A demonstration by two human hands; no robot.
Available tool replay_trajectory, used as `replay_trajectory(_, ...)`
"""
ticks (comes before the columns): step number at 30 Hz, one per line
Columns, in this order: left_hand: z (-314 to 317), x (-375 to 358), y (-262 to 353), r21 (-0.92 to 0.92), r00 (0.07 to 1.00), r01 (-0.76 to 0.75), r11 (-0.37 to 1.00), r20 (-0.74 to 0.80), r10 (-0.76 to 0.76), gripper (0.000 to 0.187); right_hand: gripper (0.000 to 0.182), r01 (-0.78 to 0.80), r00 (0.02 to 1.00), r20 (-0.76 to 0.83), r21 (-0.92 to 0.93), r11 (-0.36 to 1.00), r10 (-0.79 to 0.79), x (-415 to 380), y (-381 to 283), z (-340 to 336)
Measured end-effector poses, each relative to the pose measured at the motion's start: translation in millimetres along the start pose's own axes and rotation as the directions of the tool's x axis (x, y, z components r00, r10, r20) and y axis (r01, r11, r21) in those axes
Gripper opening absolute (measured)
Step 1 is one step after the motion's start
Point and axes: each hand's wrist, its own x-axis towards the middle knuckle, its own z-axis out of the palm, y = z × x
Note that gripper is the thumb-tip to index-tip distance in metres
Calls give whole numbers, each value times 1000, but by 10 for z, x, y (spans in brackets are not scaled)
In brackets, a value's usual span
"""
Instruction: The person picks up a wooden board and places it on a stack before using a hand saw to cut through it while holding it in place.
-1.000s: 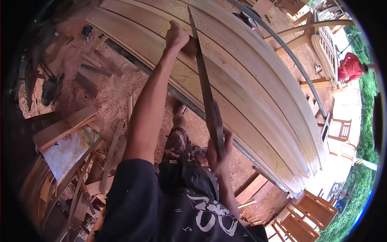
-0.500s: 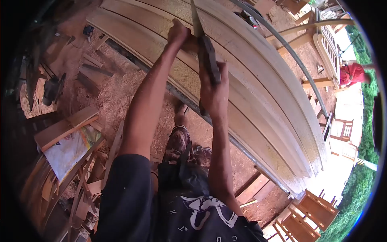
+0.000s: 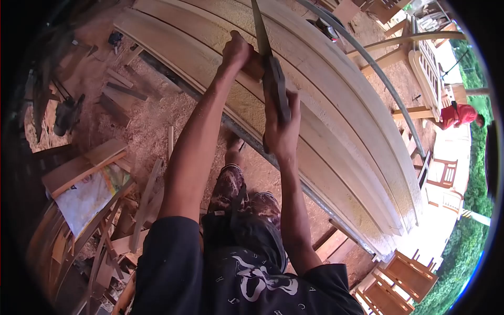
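Note:
My right hand (image 3: 285,126) is wrapped round the dark handle of a handsaw (image 3: 262,37), whose narrowing blade points away from me. Closed as well, my left hand (image 3: 237,53) grips a small reddish-brown wood piece (image 3: 254,67), and the saw lies right against that piece's right end. Beneath both hands spread long, slightly curved wooden boards (image 3: 336,100), side by side and dusted with sawdust. The far tip of the blade runs to the top edge of the view.
Wood offcuts (image 3: 118,97) and shavings litter the floor at left. A plank (image 3: 86,165) lies over a printed sheet (image 3: 86,202). Curved strips (image 3: 388,79) arch beyond the boards. Wooden chairs (image 3: 407,283) stand at lower right. A person in red (image 3: 459,115) bends at far right.
The saw and my right hand have shifted slightly toward me and to the right. My left hand has moved a little the same way. The person in red has moved somewhat.

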Motion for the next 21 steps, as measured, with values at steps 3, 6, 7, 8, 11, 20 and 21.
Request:
replay_trajectory(3,-38,-119,25,12,998,30,999,48,-31,63,25,-55,996,51,-200,978,66,264,-389,-26)
replay_trajectory(6,32,9,-43,-2,1000,13,1000,-5,-13,64,34,-31,998,47,-107,994,36,-1028,-131,-485)
replay_trajectory(7,45,-17,-44,-4,1000,13,1000,4,-13,64,42,-178,978,86,-141,974,191,-1635,-160,-774)
replay_trajectory(8,20,-30,-30,29,1000,-10,1000,4,10,66,39,-414,909,72,42,910,410,-2296,-134,-1050)
replay_trajectory(11,107,-87,-136,82,999,-39,996,-2,39,67,43,-288,957,7,-103,952,291,-3324,-490,-1603)
replay_trajectory(20,-91,-103,53,-25,997,36,999,71,-34,59,23,42,999,-8,-100,994,-43,121,-233,-16)
replay_trajectory(21,-118,-81,71,-24,997,27,999,73,-25,59,23,-22,999,28,-132,991,26,167,-409,-43)
